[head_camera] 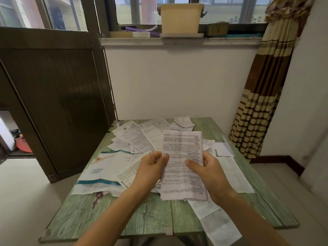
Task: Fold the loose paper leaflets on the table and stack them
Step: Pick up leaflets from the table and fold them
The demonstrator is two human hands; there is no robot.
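Two bare hands hold a printed leaflet (183,164) upright over a green wooden table (145,217). The left hand (152,166) pinches its left edge between thumb and curled fingers; the right hand (205,170) grips the right edge, thumb pressed across the front of the page. Beneath and behind it, loose leaflets (134,139) lie scattered over the tabletop, with a larger teal-and-white sheet (101,173) at the left and a long strip (214,222) hanging over the near edge
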